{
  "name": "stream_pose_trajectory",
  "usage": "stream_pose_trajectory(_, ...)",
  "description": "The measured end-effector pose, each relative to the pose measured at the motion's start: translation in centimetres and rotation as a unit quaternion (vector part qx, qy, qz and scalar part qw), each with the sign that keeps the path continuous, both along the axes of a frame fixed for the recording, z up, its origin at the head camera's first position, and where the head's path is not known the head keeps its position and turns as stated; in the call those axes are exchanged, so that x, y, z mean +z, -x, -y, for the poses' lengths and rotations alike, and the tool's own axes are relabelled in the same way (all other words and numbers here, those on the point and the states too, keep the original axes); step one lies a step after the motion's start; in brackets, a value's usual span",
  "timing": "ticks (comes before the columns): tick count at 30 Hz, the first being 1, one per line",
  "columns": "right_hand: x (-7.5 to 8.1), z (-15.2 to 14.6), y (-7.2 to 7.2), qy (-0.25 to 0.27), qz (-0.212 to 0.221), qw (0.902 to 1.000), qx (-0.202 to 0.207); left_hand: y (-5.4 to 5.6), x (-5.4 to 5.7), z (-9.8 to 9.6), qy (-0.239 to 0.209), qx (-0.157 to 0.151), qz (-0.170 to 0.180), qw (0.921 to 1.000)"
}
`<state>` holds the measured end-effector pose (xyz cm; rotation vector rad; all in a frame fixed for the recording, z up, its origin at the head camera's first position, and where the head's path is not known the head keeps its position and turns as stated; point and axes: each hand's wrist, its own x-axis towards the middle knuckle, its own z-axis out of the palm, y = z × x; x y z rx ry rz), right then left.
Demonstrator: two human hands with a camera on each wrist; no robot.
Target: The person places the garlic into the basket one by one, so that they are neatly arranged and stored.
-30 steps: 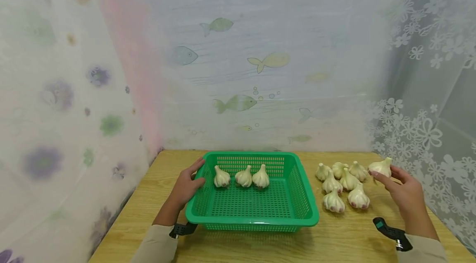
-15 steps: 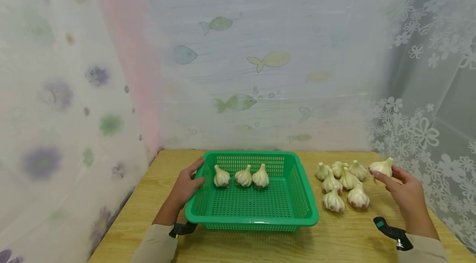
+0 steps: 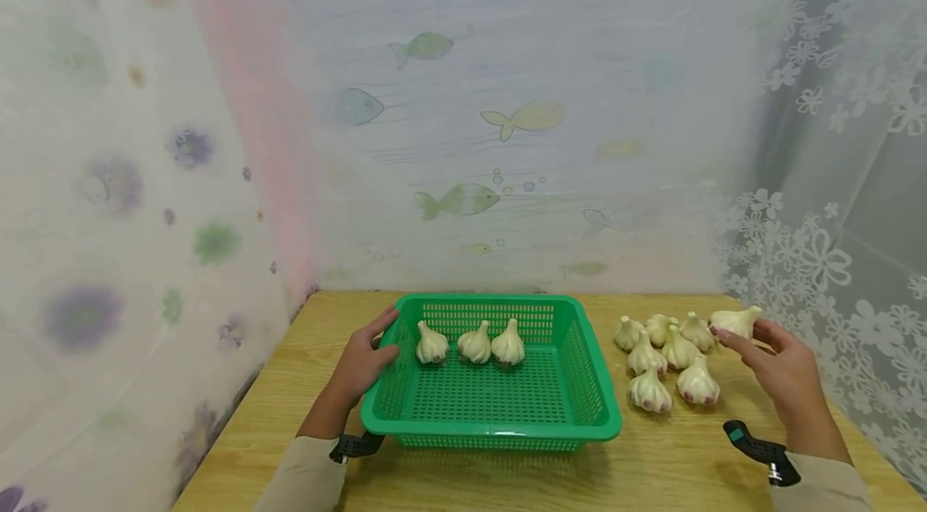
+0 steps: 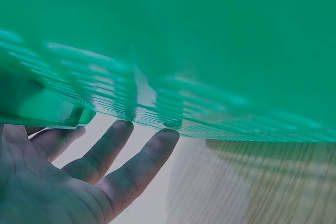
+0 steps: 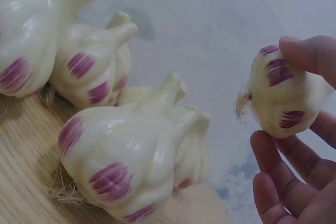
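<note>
At the right, my right hand pinches a garlic bulb between thumb and fingers. In the right wrist view, this garlic bulb has purple patches and a tuft of roots facing left, its stem hidden by the hand. My left hand holds the left rim of a green plastic basket, thumb over the edge. The left wrist view has the fingers touching the slotted outer wall; the thumb is out of sight there. Three garlic bulbs stand in a row inside the basket, among them a middle bulb.
Several more garlic bulbs are clustered on the wooden table between the basket and my right hand. A fish-patterned curtain hangs behind the table. Another curtain with white flowers hangs at the right.
My right hand has shifted slightly left with its garlic bulb, whose stem now leans further right. The left hand and the basket stay in place.
</note>
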<state>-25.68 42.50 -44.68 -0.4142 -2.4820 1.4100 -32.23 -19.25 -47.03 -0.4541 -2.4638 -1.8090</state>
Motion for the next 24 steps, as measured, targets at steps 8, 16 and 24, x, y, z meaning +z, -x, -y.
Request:
stream_pose_trajectory(8,1.1,1.1,-0.3,-0.033,-0.030,0.9989,-0.009,-0.1,0.2,-0.1,0.004,-0.001,0.003,1.0000)
stream_pose_trajectory(16,3.1,2.7,-0.4,-0.047,-0.069,0.9963,0.022,-0.2,0.4,-0.2,0.008,0.004,0.002,1.0000)
stream_pose_trajectory(24,4.5,4.4,-0.6,-0.059,-0.102,0.9917,0.051,-0.3,0.6,-0.2,0.017,0.007,0.002,0.9998)
